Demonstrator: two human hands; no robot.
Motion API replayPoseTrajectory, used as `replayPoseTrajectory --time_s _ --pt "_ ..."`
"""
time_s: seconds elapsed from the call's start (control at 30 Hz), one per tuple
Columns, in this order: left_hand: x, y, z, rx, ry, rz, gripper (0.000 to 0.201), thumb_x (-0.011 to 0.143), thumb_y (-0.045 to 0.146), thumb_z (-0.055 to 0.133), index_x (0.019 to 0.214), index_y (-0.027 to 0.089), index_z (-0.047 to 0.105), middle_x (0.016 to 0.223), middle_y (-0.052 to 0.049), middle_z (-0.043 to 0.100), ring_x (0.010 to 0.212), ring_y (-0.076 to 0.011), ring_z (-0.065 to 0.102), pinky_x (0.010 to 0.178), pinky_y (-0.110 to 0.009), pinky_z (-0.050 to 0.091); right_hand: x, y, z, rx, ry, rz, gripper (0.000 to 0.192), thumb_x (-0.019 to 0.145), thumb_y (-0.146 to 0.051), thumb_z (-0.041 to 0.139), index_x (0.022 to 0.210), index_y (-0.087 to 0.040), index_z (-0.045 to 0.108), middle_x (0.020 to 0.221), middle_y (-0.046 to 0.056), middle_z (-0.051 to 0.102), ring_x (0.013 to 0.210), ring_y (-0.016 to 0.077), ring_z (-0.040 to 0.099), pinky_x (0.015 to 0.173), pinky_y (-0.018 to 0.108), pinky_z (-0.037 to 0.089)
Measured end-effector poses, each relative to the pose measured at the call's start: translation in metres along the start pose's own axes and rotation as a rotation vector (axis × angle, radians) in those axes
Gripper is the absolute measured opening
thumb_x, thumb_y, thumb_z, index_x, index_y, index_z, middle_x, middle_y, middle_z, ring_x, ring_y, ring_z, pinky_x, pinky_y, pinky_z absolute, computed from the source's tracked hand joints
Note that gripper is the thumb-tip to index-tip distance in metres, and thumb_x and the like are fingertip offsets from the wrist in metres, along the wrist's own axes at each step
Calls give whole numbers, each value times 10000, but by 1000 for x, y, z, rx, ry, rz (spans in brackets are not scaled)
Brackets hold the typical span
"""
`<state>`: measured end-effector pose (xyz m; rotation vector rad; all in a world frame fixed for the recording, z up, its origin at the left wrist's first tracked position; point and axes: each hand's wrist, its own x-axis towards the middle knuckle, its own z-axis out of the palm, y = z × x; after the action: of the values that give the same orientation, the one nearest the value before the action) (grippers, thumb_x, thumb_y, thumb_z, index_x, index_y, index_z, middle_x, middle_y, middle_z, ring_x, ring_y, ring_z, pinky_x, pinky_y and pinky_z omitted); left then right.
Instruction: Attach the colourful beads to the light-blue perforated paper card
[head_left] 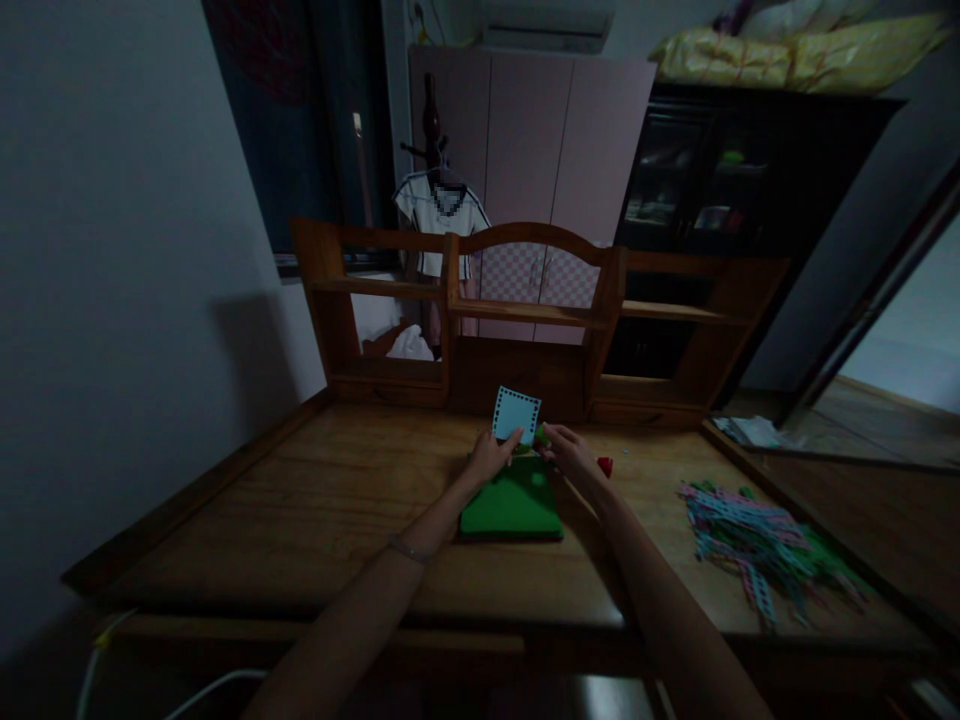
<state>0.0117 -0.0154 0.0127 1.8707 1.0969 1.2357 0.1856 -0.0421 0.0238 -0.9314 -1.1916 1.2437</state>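
My left hand (493, 455) pinches the lower part of a pale blue square card (516, 414), its thumb lying across the front. Dark dots or holes run along the edges of the card, which is held tilted upright. Close to the card's lower right corner, my right hand (568, 452) has its fingers closed on a small green piece (541, 435), whose exact kind is too small to tell. Below both hands a flat green block-like thing (511, 505) lies on the wooden desk (360, 480). A small red object (605, 467) shows beside my right wrist, partly hidden.
A loose heap of pink, blue and green perforated strips (757, 540) lies on the desk's right side. A wooden shelf unit (525, 312) rises along the back edge. White cables (217, 685) hang at the front left. Raised edges border the desk's sides.
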Motion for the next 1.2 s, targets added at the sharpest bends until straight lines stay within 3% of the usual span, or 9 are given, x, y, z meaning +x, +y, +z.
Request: replayPoseTrajectory --time_s 0.67,1.03,1.2 --pt "2 -8 3 -84 -8 9 447 802 519 436 635 131 579 463 -1 530 424 -107 493 499 -215 405 -3 -4 2 -55 32 0 401 663 -533 651 885 -204 595 668 -8 582 522 99 470 490 231 322" --pt "1 -5 4 -45 25 -5 446 794 509 454 583 135 576 463 -6 532 450 -113 504 526 -216 408 -7 -6 7 -27 -41 14 336 646 -461 694 825 -189 612 639 -15 555 542 100 469 520 233 344" --pt "-1 -3 6 -82 37 -43 428 767 515 493 645 119 604 469 7 525 445 -107 484 496 -211 386 -7 -5 8 -56 -65 37 354 600 -434 735 816 -179 618 626 -12 567 532 104 479 519 239 344"
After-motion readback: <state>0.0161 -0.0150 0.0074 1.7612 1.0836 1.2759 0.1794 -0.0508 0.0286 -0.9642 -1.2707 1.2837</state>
